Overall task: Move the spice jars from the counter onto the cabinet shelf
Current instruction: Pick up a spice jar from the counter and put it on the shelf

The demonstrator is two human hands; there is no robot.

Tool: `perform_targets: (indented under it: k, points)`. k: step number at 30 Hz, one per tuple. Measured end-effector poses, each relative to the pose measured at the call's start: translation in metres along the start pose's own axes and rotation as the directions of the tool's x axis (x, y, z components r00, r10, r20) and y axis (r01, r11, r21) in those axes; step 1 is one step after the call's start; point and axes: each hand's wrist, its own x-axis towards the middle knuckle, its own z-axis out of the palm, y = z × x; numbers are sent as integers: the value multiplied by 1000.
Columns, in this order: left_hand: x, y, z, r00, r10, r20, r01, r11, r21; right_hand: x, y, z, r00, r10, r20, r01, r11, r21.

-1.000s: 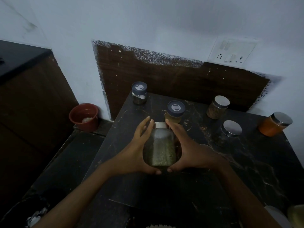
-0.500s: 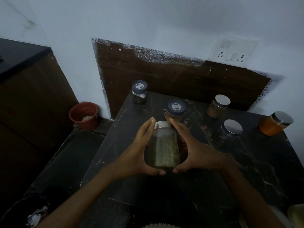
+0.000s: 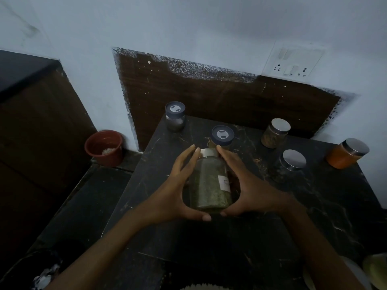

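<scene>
A glass jar of green herbs [image 3: 209, 183] with a silver lid and a white label is held above the black marble counter [image 3: 314, 206]. My left hand [image 3: 178, 191] grips its left side and my right hand [image 3: 249, 189] grips its right side, thumbs under its base. Other spice jars stand on the counter: a dark-lidded jar [image 3: 175, 116] at the back left corner, a second dark-lidded jar [image 3: 222, 136] just behind my fingertips, a silver-lidded brown jar [image 3: 274, 133], a silver-lidded dark jar [image 3: 293, 162] and an orange jar [image 3: 346, 153] at the right edge.
A red pot [image 3: 104, 147] sits on a lower ledge to the left of the counter. A dark wooden cabinet [image 3: 35, 122] stands at far left. A brown panel and a wall socket [image 3: 293, 61] are behind the counter. Pale round objects show at the bottom right.
The jar has turned in my hands so its white label now shows on the right. Both hands keep their hold and have barely shifted.
</scene>
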Motion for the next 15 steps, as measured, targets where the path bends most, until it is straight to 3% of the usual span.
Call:
perform_targets:
  k: [5,12,15]
  points:
    - [6,6,-1,1000,26,0,-25,990,140,3,-2,3,1000,-8,-23,8,999,-39]
    - [2,6,-3,999,10,-43,-14,996,-93,-4,-3,-12,1000,11,27,-13,996,85]
    - [5,5,-7,1000,-11,3,11,999,-41,-2,-5,-8,1000,6,-29,-5,999,48]
